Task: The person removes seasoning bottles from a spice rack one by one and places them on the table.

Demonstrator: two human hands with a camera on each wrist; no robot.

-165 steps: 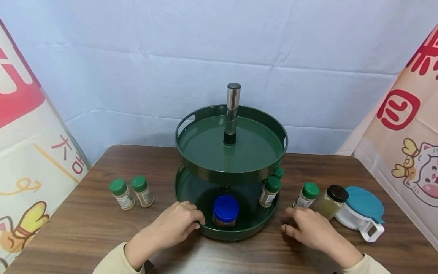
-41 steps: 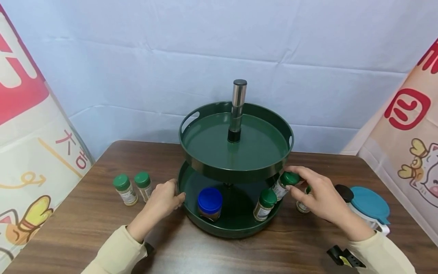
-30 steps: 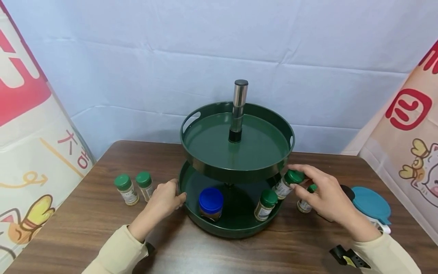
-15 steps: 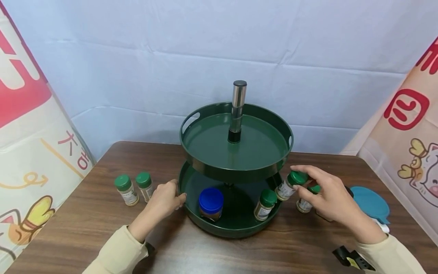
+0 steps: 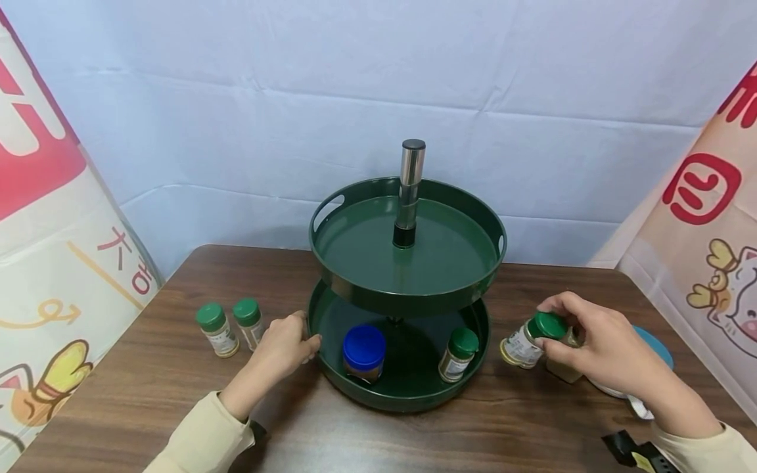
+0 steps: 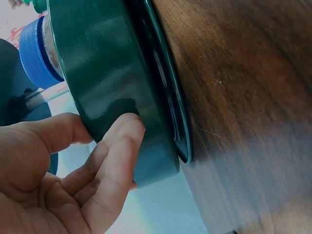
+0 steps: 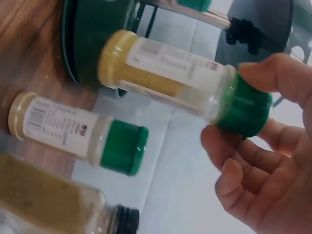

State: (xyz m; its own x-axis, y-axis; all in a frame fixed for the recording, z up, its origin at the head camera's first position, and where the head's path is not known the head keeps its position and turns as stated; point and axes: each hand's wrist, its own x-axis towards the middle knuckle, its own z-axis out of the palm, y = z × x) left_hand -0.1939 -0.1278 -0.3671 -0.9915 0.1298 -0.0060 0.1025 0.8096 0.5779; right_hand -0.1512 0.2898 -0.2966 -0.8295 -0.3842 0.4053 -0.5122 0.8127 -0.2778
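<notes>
My right hand [image 5: 609, 345] pinches a spice jar [image 5: 522, 347] by its green cap, right of the two-tier turntable. The jar leans with its base toward the turntable; pale yellow powder shows through it in the right wrist view. Below it, a second green-capped spice jar [image 7: 61, 129] stands on the table, covered by the held one in the head view. My left hand [image 5: 286, 345] grips the left rim of the green lower tray [image 5: 393, 399], thumb at the edge and fingers against the outer wall. On this tray stand a blue-lidded jar [image 5: 363, 351] and a green-capped spice jar [image 5: 458, 355].
The upper tray [image 5: 355, 253] carries nothing around its metal post [image 5: 409, 184]. Two green-capped spice jars [image 5: 217, 330] stand on the table at left. A black-capped jar [image 7: 44, 195] and a container with a teal lid [image 5: 653, 345] are partly behind my right hand.
My right hand has carried the spice jar off the lower tray and out to the right. The left hand earlier shifted from the tray's front to its left rim; lately it keeps still.
</notes>
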